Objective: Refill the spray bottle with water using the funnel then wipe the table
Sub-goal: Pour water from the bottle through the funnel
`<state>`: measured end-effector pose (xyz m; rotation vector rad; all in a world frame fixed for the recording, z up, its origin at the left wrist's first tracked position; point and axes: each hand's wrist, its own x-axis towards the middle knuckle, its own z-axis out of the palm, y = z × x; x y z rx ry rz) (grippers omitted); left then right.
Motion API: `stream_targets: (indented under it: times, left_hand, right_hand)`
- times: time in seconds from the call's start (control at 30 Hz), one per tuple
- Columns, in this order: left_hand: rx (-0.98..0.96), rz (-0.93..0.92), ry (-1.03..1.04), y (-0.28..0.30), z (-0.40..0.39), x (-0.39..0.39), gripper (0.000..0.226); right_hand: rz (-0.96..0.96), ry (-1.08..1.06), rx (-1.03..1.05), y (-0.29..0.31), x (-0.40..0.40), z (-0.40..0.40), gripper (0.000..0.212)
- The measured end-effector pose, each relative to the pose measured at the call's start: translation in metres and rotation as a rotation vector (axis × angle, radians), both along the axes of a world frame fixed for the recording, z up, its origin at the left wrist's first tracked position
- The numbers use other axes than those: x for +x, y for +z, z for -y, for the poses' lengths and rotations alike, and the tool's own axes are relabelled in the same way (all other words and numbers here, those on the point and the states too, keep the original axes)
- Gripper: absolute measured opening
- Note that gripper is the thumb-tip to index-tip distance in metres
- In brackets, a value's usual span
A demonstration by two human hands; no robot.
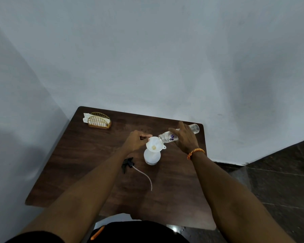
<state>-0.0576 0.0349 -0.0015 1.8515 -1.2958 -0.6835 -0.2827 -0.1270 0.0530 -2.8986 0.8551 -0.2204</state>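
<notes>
A white spray bottle (152, 157) stands uncapped in the middle of the dark wooden table (81, 155). A white funnel (154, 145) sits in its neck. My left hand (136, 140) pinches the funnel's left rim. My right hand (183, 137) grips a clear plastic water bottle (194, 128), tipped on its side with its open mouth over the funnel. The black spray head (127, 163) with its long clear tube (146, 177) lies on the table left of the bottle.
A gold wire napkin holder (99, 120) with white napkins stands at the table's far left corner. Grey walls close in behind and on the left. Dark tiled floor (279, 181) lies to the right. An orange object (97, 233) shows near my lap.
</notes>
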Motion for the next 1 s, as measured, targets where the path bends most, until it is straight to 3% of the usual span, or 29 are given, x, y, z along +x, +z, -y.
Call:
stream_targets:
  times: [1.0]
  left_hand:
    - [-0.002, -0.054, 0.002, -0.0022, 0.0013, 0.0023, 0.026]
  right_hand:
    - [0.031, 0.055, -0.055, -0.0055, 0.0037, 0.0044, 0.045]
